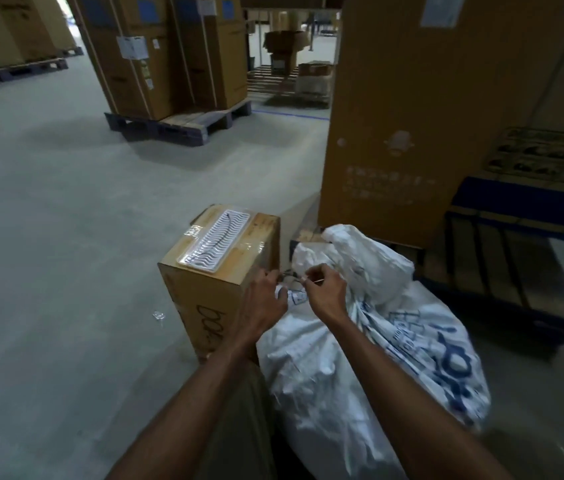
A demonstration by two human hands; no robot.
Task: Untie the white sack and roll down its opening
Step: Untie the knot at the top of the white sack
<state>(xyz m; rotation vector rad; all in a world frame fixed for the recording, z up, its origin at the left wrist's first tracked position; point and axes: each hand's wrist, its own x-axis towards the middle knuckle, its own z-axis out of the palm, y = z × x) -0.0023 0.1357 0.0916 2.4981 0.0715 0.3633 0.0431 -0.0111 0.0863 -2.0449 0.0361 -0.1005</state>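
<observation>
Two bare forearms reach forward over a bulging white woven plastic sack with blue print lying on the concrete floor, touching a brown cardboard box. At its gathered neck, the right hand pinches a thin tie string; the left hand curls round the knot. Untying seems underway; next, likely pulling the string free, then rolling the opening down
</observation>
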